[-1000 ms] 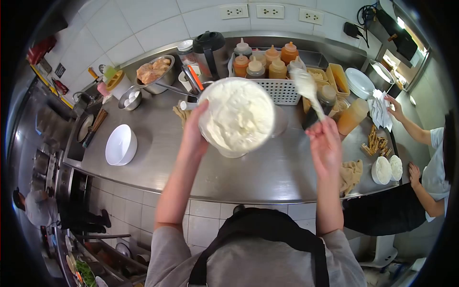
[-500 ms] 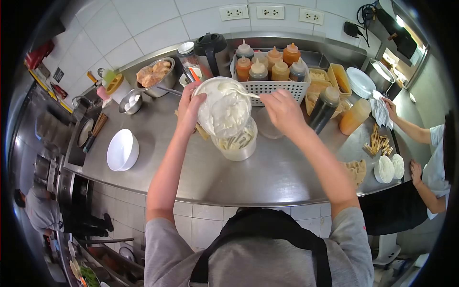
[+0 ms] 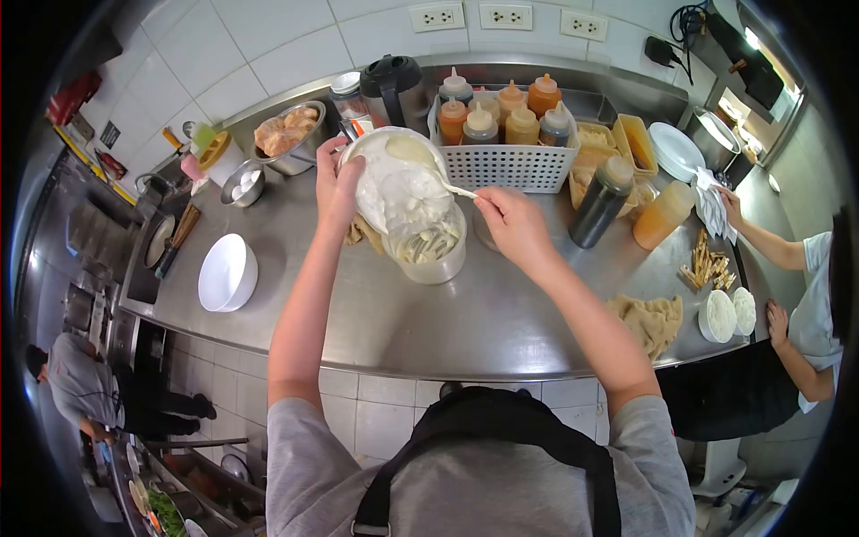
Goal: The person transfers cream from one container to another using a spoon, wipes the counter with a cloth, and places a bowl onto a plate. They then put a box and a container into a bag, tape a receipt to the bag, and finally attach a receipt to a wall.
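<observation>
Left hand (image 3: 338, 183) clasps the tilted tub of white cream (image 3: 394, 183) over a plastic cup (image 3: 432, 251); right hand (image 3: 510, 224) pinches a white spoon (image 3: 429, 170) scraping inside the tub.

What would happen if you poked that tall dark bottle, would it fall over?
The tall dark bottle would probably tip fairly easily: it stands upright, narrow for its height, on smooth steel counter. It looks quite full, so likely heavy enough to resist a light poke. Lying down, its round body might roll.
</observation>
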{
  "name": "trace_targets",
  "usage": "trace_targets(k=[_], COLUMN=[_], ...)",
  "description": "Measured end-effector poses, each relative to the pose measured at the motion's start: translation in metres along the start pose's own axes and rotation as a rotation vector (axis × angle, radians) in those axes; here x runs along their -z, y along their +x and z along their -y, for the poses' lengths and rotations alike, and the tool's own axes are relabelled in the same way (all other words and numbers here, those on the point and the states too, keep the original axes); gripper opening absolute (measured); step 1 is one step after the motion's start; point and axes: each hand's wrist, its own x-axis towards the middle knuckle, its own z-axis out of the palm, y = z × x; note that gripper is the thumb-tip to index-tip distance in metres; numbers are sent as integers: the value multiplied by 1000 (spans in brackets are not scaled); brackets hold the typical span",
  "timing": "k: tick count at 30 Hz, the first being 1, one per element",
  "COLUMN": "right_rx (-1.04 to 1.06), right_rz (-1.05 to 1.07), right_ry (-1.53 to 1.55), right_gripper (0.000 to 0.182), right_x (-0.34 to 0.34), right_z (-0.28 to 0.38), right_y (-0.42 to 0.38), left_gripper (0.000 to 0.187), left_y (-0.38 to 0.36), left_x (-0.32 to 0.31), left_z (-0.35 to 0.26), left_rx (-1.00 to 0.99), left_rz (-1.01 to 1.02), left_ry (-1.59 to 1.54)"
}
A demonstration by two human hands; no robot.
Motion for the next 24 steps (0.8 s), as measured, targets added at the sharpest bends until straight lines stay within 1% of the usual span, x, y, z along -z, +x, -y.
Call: trace_targets(k=[1, 2, 4, 6, 11, 12, 13, 14, 16, 17, 19, 20, 22, 24], right_rx=[68, 68, 166, 171, 196, 256, 317, 315, 426, 426, 585, 585, 726, 697], right_rz=[-30, -30, -43, -13, 24, -8, -40, -38, -55, -56, -141, -141, -133, -146], right_ry=[-21, -19, -72, -69, -128, -151, -174, -172, -230, -231, -257, -257, -314, -327], right_gripper=[9, 9, 8, 8, 6, 6, 7, 7, 15, 15, 22, 22, 25, 23], right_x=[-1, -2, -4, -9, -3, 1, 4, 5, 6, 6, 4, 3, -2, -4], right_z=[2, 5, 9, 4, 9, 12, 14, 15, 16, 18, 20, 17, 6, -5], right_y=[2, 2, -1, -5, -11, -10, -9, -7, 0, 5, 17, 24, 36, 36], left_gripper=[48, 48, 48, 47, 47, 47, 47, 47, 47, 47, 48, 48, 48, 49], left_y=[1, 2, 3, 3, 3, 4, 5, 6, 5, 4, 5, 5, 3, -3], left_x=[0, 1, 3, 5, 9, 9, 9, 8, 7, 7, 6, 6, 4, 0], left_z=[-3, -7, -9, -8, 1, 3, 6, 8, 6, 5, 4, 6, 3, -3], left_rx=[-3, -32, -56, -117, -102, -95, -94, -88, -83, -88, -97, -105, -117, -104], left_rz=[-1, -7, -16, -4, -6, -5, -8, -5, -4, 8, 20, 32, 47, 65], left_ry=[2, 49, 97, 224, 227, 220, 221, 219, 218, 235, 251, 255, 262, 264])
